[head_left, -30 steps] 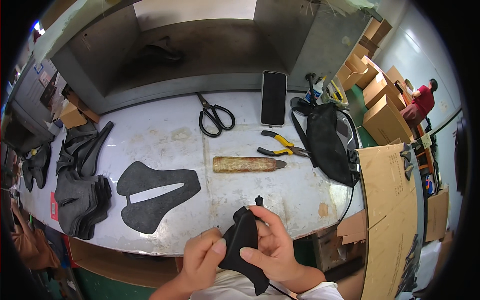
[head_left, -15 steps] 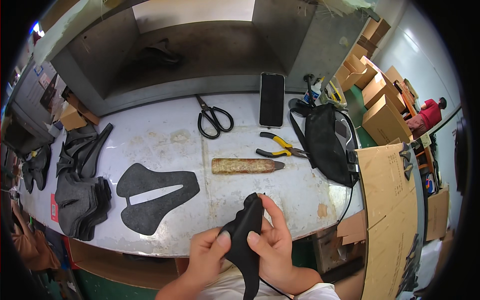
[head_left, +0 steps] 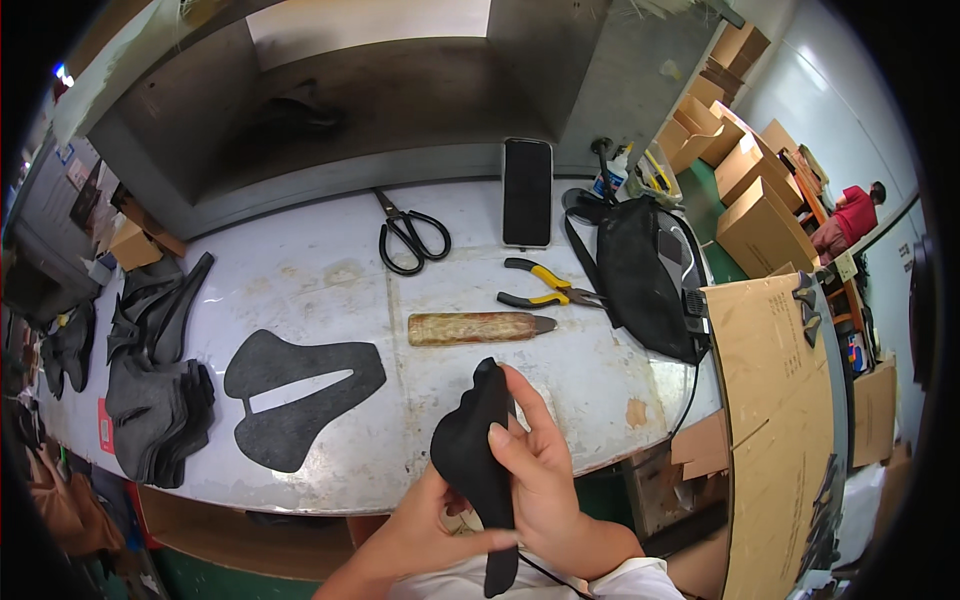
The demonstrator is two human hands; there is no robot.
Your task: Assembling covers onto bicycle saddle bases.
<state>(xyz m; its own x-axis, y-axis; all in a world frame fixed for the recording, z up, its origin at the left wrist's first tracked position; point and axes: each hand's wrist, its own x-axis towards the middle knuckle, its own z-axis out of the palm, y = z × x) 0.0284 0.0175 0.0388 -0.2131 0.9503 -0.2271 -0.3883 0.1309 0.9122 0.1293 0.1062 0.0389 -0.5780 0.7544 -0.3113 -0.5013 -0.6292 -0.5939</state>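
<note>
Holding: both hands grip one black curved fabric piece at 6 o'clock, over the table's near edge.
Right hand: fingers closed around the piece's right side.
Left hand: fingers pinching its lower part.
Table: flat black cut-out panel at 9 o'clock; wooden-handled knife at 12 o'clock.
</note>
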